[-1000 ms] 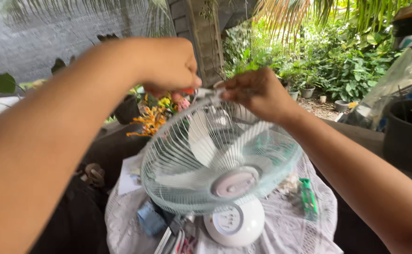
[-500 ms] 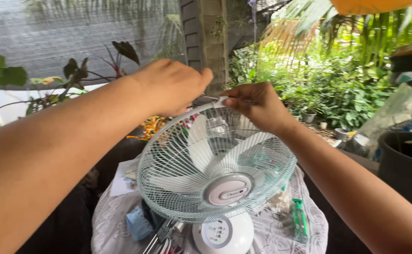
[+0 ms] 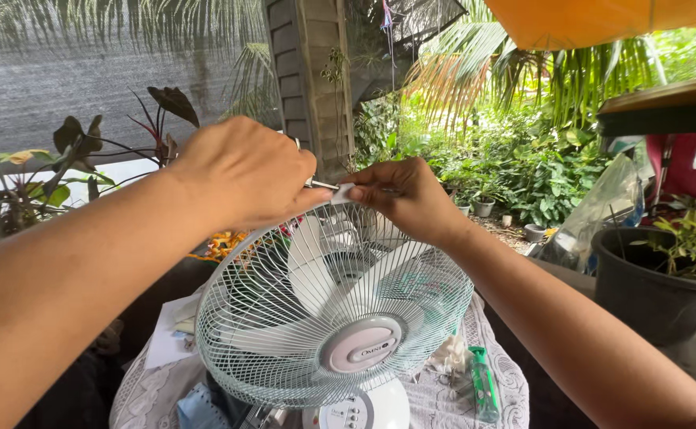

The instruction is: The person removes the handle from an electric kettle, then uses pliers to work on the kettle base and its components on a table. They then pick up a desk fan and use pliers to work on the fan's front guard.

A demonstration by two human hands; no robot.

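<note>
Head view: pale green wire-grilled fan [image 3: 332, 318], white blades, tilted back.

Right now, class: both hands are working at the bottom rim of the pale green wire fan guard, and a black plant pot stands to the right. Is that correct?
Not quite. In the head view the left hand and right hand work at the top rim of the pale green wire fan guard, not the bottom. The black plant pot does stand to the right.
</note>
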